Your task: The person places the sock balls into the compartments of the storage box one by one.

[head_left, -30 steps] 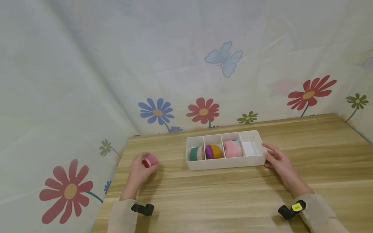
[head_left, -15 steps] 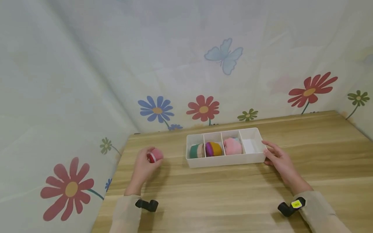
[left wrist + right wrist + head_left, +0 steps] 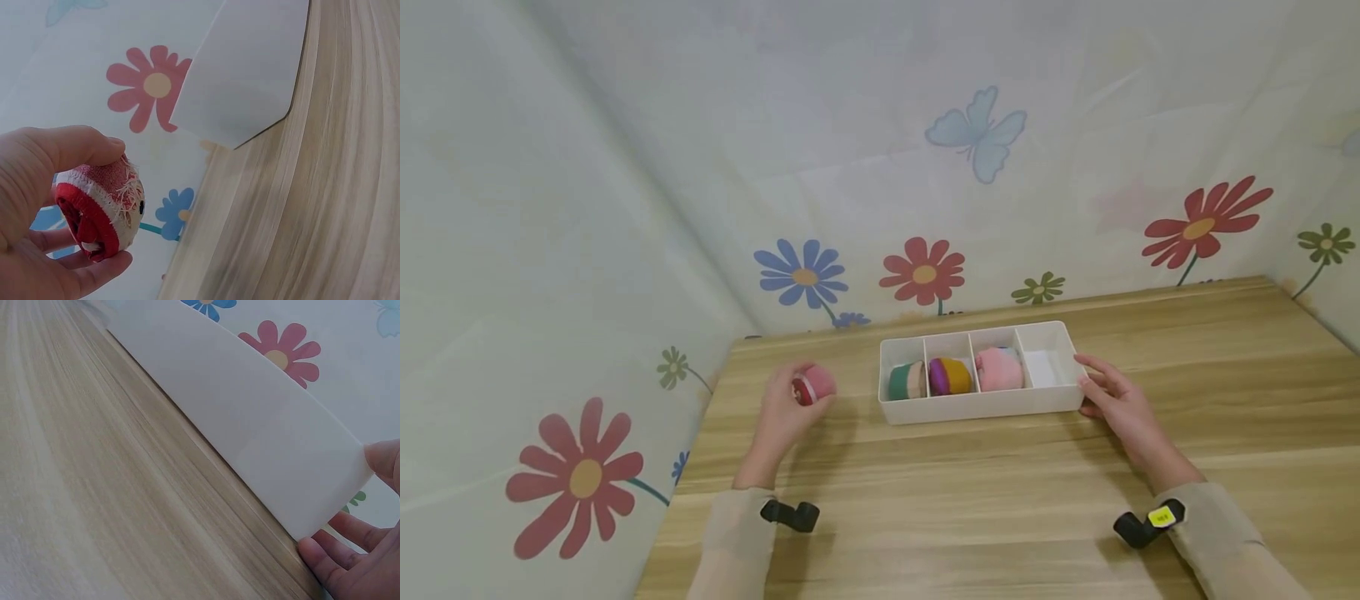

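Observation:
In the head view my left hand (image 3: 786,417) holds a rolled-up sock (image 3: 817,386) in pink, red and white, to the left of a white divided box (image 3: 985,407). The left wrist view shows the sock (image 3: 103,209) pinched between thumb and fingers, its red cuff tucked inward and loose threads on its side. My right hand (image 3: 1120,412) grips the box's right end. In the right wrist view the thumb is at the upper rim and the fingers lie along the end wall near the table. Green-beige (image 3: 907,381), purple-mustard (image 3: 951,377) and pink (image 3: 1000,369) rolled socks sit in separate compartments.
The box's rightmost compartment (image 3: 1042,367) shows a bare white bottom. Beneath everything lies a wood-grain table (image 3: 955,500). A flower-printed cloth backdrop (image 3: 850,167) rises behind and on the left side. Each wrist wears a black camera mount (image 3: 790,515).
My left hand has moved to the right with the rolled-up sock, closer to the box. The right hand stays at the box's end. The head view has tilted slightly.

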`<state>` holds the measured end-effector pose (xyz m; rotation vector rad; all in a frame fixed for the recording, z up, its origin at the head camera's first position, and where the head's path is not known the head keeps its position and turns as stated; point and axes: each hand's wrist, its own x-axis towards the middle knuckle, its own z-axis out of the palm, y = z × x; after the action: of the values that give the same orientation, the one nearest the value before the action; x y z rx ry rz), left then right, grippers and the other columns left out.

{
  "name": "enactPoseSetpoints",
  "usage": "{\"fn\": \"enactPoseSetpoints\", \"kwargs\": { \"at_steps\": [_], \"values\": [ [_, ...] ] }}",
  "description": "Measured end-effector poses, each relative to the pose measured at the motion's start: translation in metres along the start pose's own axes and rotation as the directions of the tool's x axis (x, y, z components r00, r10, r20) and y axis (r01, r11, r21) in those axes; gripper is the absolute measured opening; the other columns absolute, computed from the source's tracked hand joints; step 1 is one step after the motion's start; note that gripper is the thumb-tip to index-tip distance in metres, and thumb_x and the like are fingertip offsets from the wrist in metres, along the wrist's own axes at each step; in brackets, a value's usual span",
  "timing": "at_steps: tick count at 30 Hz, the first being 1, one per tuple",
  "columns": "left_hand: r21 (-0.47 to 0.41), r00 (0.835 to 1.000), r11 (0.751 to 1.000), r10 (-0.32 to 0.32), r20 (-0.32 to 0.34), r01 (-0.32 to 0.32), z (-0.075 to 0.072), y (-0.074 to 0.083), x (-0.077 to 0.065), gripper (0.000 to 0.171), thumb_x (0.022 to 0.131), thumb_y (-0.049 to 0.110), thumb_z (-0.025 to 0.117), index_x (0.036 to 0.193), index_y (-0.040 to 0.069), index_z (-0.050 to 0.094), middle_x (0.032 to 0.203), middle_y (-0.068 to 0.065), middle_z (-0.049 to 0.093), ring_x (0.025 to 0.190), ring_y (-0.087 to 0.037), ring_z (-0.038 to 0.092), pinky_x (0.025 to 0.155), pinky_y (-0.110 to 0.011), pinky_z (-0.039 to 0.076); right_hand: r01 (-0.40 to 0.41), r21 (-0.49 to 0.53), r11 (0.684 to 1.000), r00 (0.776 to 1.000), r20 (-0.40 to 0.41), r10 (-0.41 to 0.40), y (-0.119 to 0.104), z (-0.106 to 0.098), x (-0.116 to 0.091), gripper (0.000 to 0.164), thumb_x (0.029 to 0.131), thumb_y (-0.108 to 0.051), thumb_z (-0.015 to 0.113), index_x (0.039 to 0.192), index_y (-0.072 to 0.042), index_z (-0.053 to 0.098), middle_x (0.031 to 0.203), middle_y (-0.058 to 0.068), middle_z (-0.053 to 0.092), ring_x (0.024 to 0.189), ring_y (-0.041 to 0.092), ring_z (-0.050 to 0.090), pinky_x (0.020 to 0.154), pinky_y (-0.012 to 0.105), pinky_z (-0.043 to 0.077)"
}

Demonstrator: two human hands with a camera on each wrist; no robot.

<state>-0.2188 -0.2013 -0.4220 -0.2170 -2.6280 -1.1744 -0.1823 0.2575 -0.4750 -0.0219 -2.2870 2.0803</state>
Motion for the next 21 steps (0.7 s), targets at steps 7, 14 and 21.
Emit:
{"fn": "enactPoseSetpoints", "kwargs": {
  "at_steps": [7, 14, 21],
  "values": [
    [-0.021, 1.0, 1.0, 0.017, 0.01, -0.017, 0.008, 0.006, 0.002, 0.059, 0.071, 0.016, 0.08, 0.122, 0.005, 0.053, 0.117, -0.014, 0.048, 0.1, -0.027, 0.047, 0.078, -0.041, 0.048, -0.007, -0.01, 1.0, 1.0, 0.001, 0.007, 0.0, 0.001, -0.001, 0.051, 0.096, -0.033, 0.049, 0.141, -0.013, 0.039, 0.132, 0.03, 0.039, 0.089, 0.004, 0.056, 0.074, 0.024, 0.051],
    [-0.014, 0.998, 0.998, 0.066, 0.0, -0.066, 0.017, 0.015, 0.006, 0.057, 0.069, 0.015, 0.08, 0.118, 0.003, 0.054, 0.112, -0.015, 0.049, 0.096, -0.027, 0.047, 0.074, -0.04, 0.048, -0.011, -0.019, 1.0, 1.0, 0.001, 0.011, 0.002, 0.001, -0.002, 0.052, 0.096, -0.033, 0.049, 0.142, -0.012, 0.038, 0.131, 0.029, 0.04, 0.089, 0.004, 0.056, 0.073, 0.024, 0.051],
    [-0.047, 0.996, 0.995, 0.092, 0.011, -0.091, 0.025, 0.027, 0.011, 0.058, 0.069, 0.014, 0.081, 0.119, 0.003, 0.055, 0.112, -0.013, 0.049, 0.097, -0.026, 0.047, 0.076, -0.04, 0.049, -0.007, -0.012, 1.0, 1.0, -0.006, 0.007, 0.0, 0.0, -0.001, 0.052, 0.096, -0.034, 0.049, 0.142, -0.014, 0.038, 0.129, 0.026, 0.041, 0.089, 0.004, 0.054, 0.075, 0.024, 0.051]
  ]
}}
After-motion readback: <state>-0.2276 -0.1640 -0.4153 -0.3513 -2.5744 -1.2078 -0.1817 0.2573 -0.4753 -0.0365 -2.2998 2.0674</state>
